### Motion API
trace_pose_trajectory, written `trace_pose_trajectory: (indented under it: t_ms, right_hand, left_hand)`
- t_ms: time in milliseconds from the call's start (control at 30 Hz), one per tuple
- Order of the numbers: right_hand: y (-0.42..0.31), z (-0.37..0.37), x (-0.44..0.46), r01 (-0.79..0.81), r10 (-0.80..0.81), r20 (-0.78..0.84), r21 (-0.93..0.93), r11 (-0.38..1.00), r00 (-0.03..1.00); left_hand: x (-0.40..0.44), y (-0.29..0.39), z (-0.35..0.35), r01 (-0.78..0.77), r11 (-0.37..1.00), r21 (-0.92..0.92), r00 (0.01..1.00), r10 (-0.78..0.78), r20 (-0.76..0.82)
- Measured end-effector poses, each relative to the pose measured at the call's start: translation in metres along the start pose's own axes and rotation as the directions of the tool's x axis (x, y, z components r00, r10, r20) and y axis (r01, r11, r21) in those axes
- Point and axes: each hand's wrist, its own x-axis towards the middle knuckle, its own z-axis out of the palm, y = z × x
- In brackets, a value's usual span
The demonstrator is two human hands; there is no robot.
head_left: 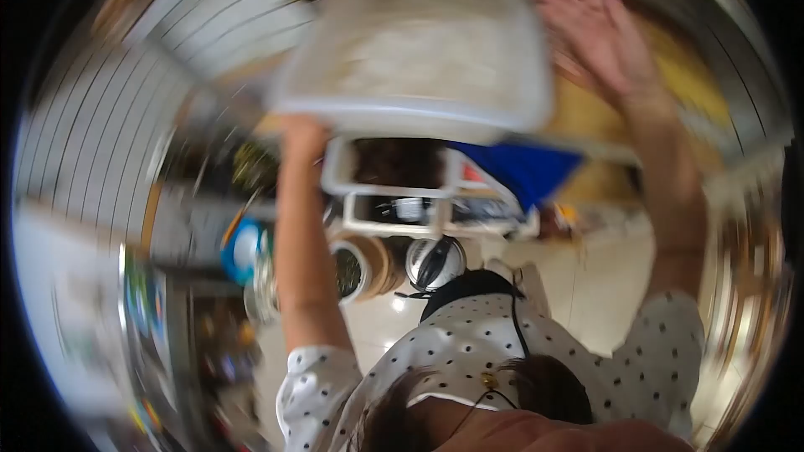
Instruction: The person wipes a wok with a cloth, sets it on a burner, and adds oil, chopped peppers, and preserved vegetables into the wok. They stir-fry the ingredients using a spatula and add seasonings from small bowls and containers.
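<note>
A translucent white plastic tub [410, 110] is held up in front of me, blurred by motion. Pale white contents [427, 54] lie inside it, too smeared to name. My left hand [304, 136] is at the tub's near left corner, closed on it, with its fingers mostly hidden beneath. On the other side, my right hand [599, 38] is open with fingers stretched out. Its fingertips are close to the tub's right wall; I cannot tell whether they touch.
Below the tub are white bins [394, 213] with dark contents and a blue sheet-like item [528, 169]. Round containers [377, 264] stand on the tiled floor near my feet. A blue-rimmed item [243, 251] is at left. A yellowish wooden surface [590, 117] lies at right.
</note>
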Motion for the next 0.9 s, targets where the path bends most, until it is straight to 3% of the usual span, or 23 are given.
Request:
trace_pose_trajectory:
  t_ms: [67, 100, 133, 167, 200, 233, 267, 300, 333, 367, 400, 433, 500, 567, 633, 700, 767, 900]
  right_hand:
    - [-0.012, 0.006, -0.118, 0.164, -0.112, -0.132, 0.508, 0.846, 0.985]
    - [-0.018, 0.017, -0.171, 0.242, -0.119, -0.257, 0.527, 0.815, 0.959]
    - [-0.018, 0.023, -0.224, 0.325, -0.173, -0.312, 0.545, 0.773, 0.934]
    - [-0.023, 0.033, -0.273, 0.423, -0.213, -0.42, 0.508, 0.75, 0.882]
    - [-0.035, 0.052, -0.324, 0.503, -0.25, -0.523, 0.424, 0.753, 0.815]
    - [-0.049, 0.057, -0.369, 0.565, -0.291, -0.584, 0.365, 0.74, 0.758]
    - [-0.066, 0.062, -0.414, 0.607, -0.345, -0.595, 0.317, 0.729, 0.725]
    - [-0.084, 0.069, -0.457, 0.638, -0.391, -0.597, 0.277, 0.719, 0.7]
    - [-0.102, 0.07, -0.491, 0.668, -0.45, -0.574, 0.248, 0.701, 0.684]
    - [-0.12, 0.075, -0.526, 0.701, -0.5, -0.573, 0.197, 0.685, 0.649]
    - [-0.139, 0.081, -0.567, 0.723, -0.56, -0.546, 0.128, 0.679, 0.623]
    - [-0.08, 0.044, -0.52, 0.677, -0.54, -0.538, 0.079, 0.732, 0.647]
    - [-0.084, 0.053, -0.53, 0.691, -0.571, -0.561, 0.005, 0.723, 0.6]
    - [-0.099, 0.047, -0.56, 0.706, -0.605, -0.541, -0.028, 0.707, 0.584]
    - [-0.122, 0.059, -0.642, 0.714, -0.636, -0.516, -0.065, 0.697, 0.574]
    - [-0.144, 0.038, -0.698, 0.699, -0.66, -0.406, -0.068, 0.712, 0.632]
    - [-0.161, 0.023, -0.741, 0.691, -0.676, -0.312, -0.081, 0.719, 0.667]
    - [-0.21, -0.004, -0.816, 0.675, -0.672, -0.371, -0.143, 0.724, 0.641]
  left_hand:
    - [0.005, -0.042, 0.073, -0.13, 0.881, 0.455, 0.941, 0.255, -0.224]
    - [-0.016, 0.001, 0.045, -0.1, 0.995, 0.001, 0.939, 0.094, -0.331]
    - [-0.038, 0.047, 0.015, -0.145, 0.881, -0.451, 0.903, -0.07, -0.425]
    - [-0.071, 0.092, -0.007, -0.24, 0.821, -0.518, 0.861, -0.066, -0.504]
    - [-0.098, 0.097, 0.008, -0.176, 0.903, -0.393, 0.828, -0.08, -0.556]
    - [-0.138, 0.12, -0.009, -0.218, 0.897, -0.384, 0.83, -0.037, -0.556]
    - [-0.182, 0.156, -0.011, -0.323, 0.767, -0.554, 0.794, -0.099, -0.6]
    - [-0.224, 0.181, -0.011, -0.343, 0.79, -0.508, 0.806, -0.03, -0.591]
    - [-0.261, 0.216, -0.003, -0.389, 0.617, -0.684, 0.849, -0.048, -0.526]
    - [-0.302, 0.268, -0.02, -0.372, 0.438, -0.818, 0.92, 0.055, -0.389]
    - [-0.339, 0.317, -0.032, -0.455, 0.423, -0.784, 0.891, 0.228, -0.394]
    - [-0.313, 0.317, 0.049, -0.452, 0.415, -0.79, 0.881, 0.35, -0.319]
    - [-0.315, 0.366, 0.051, -0.573, 0.105, -0.813, 0.705, 0.569, -0.423]
    - [-0.328, 0.421, 0.035, -0.594, 0.064, -0.802, 0.617, 0.675, -0.404]
    - [-0.384, 0.492, 0.014, -0.582, -0.13, -0.803, 0.509, 0.712, -0.484]
    - [-0.419, 0.557, 0.001, -0.619, -0.14, -0.773, 0.48, 0.711, -0.513]
    - [-0.45, 0.613, 0.005, -0.544, -0.286, -0.788, 0.476, 0.669, -0.571]
    - [-0.497, 0.716, -0.015, -0.492, -0.411, -0.768, 0.398, 0.678, -0.618]
